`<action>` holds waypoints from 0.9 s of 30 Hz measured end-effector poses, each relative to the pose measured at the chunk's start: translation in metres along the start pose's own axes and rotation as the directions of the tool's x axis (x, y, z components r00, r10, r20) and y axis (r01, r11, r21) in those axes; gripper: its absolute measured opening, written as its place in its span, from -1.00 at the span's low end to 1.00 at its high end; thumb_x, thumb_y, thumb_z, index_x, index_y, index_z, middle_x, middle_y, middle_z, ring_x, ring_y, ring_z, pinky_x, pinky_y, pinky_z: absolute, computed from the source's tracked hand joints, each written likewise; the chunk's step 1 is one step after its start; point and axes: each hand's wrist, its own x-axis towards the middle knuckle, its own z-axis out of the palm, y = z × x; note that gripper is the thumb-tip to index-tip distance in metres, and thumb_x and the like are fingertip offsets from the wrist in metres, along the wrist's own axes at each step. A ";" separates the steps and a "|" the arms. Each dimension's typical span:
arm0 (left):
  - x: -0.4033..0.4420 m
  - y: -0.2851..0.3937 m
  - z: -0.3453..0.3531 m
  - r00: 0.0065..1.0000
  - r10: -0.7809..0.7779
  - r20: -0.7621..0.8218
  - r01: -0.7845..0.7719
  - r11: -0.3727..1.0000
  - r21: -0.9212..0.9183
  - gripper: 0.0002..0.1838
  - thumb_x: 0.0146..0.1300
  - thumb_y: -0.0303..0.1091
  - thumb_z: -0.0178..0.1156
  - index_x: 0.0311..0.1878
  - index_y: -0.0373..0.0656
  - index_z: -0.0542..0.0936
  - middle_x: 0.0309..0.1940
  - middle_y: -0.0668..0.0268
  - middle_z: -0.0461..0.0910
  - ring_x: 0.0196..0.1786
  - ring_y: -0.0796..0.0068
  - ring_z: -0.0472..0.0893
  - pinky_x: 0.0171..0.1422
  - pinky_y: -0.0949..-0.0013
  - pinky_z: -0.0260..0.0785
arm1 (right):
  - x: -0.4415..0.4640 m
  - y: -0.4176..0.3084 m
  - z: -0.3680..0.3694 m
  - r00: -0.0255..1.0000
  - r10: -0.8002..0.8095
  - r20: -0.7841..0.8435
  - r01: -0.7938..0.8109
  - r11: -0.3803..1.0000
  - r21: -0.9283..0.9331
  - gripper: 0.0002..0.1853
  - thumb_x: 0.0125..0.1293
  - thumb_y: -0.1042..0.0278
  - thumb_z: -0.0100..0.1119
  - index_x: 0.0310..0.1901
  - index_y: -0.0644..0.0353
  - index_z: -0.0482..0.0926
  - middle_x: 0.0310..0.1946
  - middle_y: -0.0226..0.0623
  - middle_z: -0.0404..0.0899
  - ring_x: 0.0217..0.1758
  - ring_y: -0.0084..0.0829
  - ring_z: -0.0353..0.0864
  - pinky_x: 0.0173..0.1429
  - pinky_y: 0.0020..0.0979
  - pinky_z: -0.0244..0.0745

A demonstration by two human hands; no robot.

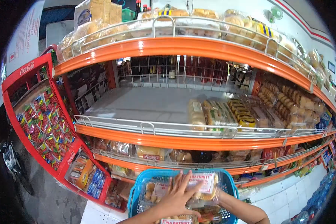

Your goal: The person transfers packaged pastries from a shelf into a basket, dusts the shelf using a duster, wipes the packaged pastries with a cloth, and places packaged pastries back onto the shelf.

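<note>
Fingers (185,180) splay over packs (209,182) — blue basket (134,188) beneath.

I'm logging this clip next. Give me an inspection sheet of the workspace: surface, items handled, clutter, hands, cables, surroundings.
Surface: grey middle shelf, with bread packs toward its right end.
Items handled: clear plastic packs with red-and-white labels, in a blue basket.
Clutter: red Coca-Cola rack at the left, holding small packets.
Hands: left hand spread over the packs; right hand hidden among them, its forearm reaching over the basket's right side.
Cables: nothing seen for certain.
Surroundings: white tiled floor; fan at upper right.
</note>
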 end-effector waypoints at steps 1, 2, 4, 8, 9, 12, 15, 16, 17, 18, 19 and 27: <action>0.000 0.000 0.004 1.000 0.026 -0.014 -0.025 0.999 0.029 -0.02 -0.15 0.27 0.28 0.37 0.21 0.11 0.38 -0.02 -0.27 0.40 -0.28 -0.31 0.36 -0.28 -0.34 | 0.000 0.000 -0.004 1.000 -0.005 0.007 0.005 1.000 -0.013 -0.57 0.19 0.40 0.13 0.11 0.23 0.35 0.02 -0.20 0.45 -0.01 -0.49 0.50 0.01 -0.44 0.47; 0.001 -0.002 0.006 0.999 0.047 -0.021 -0.045 0.998 0.054 -0.01 -0.19 0.24 0.32 0.36 0.26 0.12 0.39 -0.01 -0.30 0.39 -0.31 -0.31 0.36 -0.28 -0.33 | 0.001 0.003 -0.005 1.000 -0.002 0.011 0.003 1.000 -0.021 -0.57 0.19 0.40 0.13 0.11 0.22 0.36 0.02 -0.20 0.45 -0.01 -0.49 0.50 0.01 -0.44 0.47; 0.001 -0.006 0.005 0.999 0.048 -0.023 -0.046 0.993 0.113 0.00 -0.29 0.13 0.43 0.32 0.27 0.20 0.35 -0.02 -0.22 0.36 -0.33 -0.17 0.35 -0.26 -0.23 | 0.001 0.007 -0.009 1.000 0.021 0.014 -0.021 1.000 -0.018 -0.57 0.18 0.40 0.14 0.11 0.22 0.36 0.01 -0.20 0.45 -0.02 -0.49 0.50 0.01 -0.44 0.47; 0.002 -0.012 -0.002 0.966 0.206 -0.157 -0.214 0.976 -0.032 0.07 -0.42 0.05 0.50 0.29 0.11 0.23 0.17 0.02 0.05 0.21 -0.14 0.13 0.27 -0.14 -0.02 | -0.010 -0.009 0.005 0.915 -0.403 0.030 0.347 0.745 -0.570 -0.55 0.08 0.47 0.19 0.05 0.24 0.38 -0.13 -0.19 0.54 -0.13 -0.47 0.54 -0.05 -0.45 0.45; 0.002 -0.013 -0.003 0.950 0.229 -0.212 -0.271 0.942 -0.198 0.10 -0.38 0.05 0.49 0.31 0.06 0.16 0.17 0.01 0.07 0.22 -0.10 0.14 0.29 -0.08 -0.01 | -0.012 -0.014 0.005 0.864 -0.501 -0.043 0.352 0.663 -0.661 -0.56 0.04 0.49 0.18 0.02 0.27 0.39 -0.20 -0.19 0.56 -0.18 -0.47 0.54 -0.07 -0.45 0.44; 0.006 -0.016 0.001 0.948 0.224 -0.226 -0.306 0.835 -0.458 0.15 -0.25 0.06 0.45 0.37 -0.06 -0.02 0.23 0.06 0.08 0.29 0.06 0.13 0.35 0.11 -0.01 | -0.009 -0.029 0.005 0.696 -0.690 -0.198 0.381 0.589 -0.713 -0.60 0.02 0.53 0.16 -0.05 0.31 0.39 -0.30 -0.20 0.57 -0.21 -0.52 0.51 -0.09 -0.46 0.41; 0.008 -0.012 -0.016 0.988 0.017 0.152 0.133 0.392 -0.910 0.01 0.02 -0.01 0.32 0.38 -0.14 -0.08 0.34 0.16 0.02 0.38 0.27 0.07 0.40 0.26 -0.03 | -0.011 -0.030 0.007 0.647 -0.698 -0.308 0.402 0.655 -0.641 -0.65 0.09 0.52 0.17 -0.07 0.36 0.37 -0.30 -0.22 0.55 -0.22 -0.56 0.50 -0.10 -0.48 0.41; 0.004 -0.020 -0.011 0.986 0.015 0.165 0.146 0.390 -0.909 0.01 0.02 -0.01 0.32 0.38 -0.14 -0.08 0.34 0.16 0.02 0.38 0.27 0.07 0.40 0.26 -0.03 | -0.011 -0.033 0.010 0.648 -0.692 -0.319 0.397 0.664 -0.634 -0.65 0.09 0.52 0.17 -0.07 0.36 0.37 -0.30 -0.22 0.55 -0.22 -0.56 0.50 -0.10 -0.48 0.41; -0.003 -0.031 -0.001 0.933 -0.092 0.348 0.356 0.094 -0.930 0.01 0.02 0.07 0.29 0.38 -0.15 -0.08 0.32 0.16 0.06 0.36 0.27 0.11 0.39 0.24 0.01 | -0.013 -0.037 0.014 0.587 -0.735 -0.339 0.447 0.643 -0.621 -0.65 0.09 0.52 0.17 -0.08 0.36 0.37 -0.30 -0.24 0.54 -0.23 -0.56 0.49 -0.11 -0.49 0.40; -0.008 -0.036 0.005 0.832 -0.137 0.537 0.501 -0.226 -0.835 0.03 0.02 0.15 0.25 0.38 -0.16 -0.08 0.31 0.15 0.11 0.34 0.28 0.15 0.38 0.22 0.06 | -0.014 -0.038 0.016 0.523 -0.773 -0.359 0.495 0.618 -0.611 -0.65 0.10 0.51 0.18 -0.08 0.37 0.36 -0.31 -0.26 0.54 -0.24 -0.57 0.49 -0.13 -0.49 0.40; -0.009 -0.036 0.008 0.878 -0.131 0.461 0.442 -0.152 -0.884 -0.04 0.07 0.24 0.12 0.37 -0.14 -0.02 0.26 0.17 0.21 0.29 0.27 0.24 0.35 0.17 0.12 | -0.012 -0.034 0.012 0.508 -0.787 -0.351 0.512 0.603 -0.612 -0.64 0.10 0.50 0.18 -0.07 0.36 0.35 -0.31 -0.28 0.52 -0.26 -0.57 0.47 -0.14 -0.51 0.39; 0.001 -0.046 0.015 0.803 -0.324 0.501 0.395 -0.340 -0.853 -0.21 0.18 0.25 -0.04 0.30 -0.15 0.16 0.22 0.20 0.31 0.25 0.27 0.32 0.31 0.13 0.18 | -0.007 -0.036 0.011 0.568 -0.743 -0.354 0.362 0.612 -0.703 -0.67 0.09 0.46 0.20 -0.12 0.37 0.38 -0.39 -0.21 0.57 -0.34 -0.54 0.53 -0.23 -0.49 0.42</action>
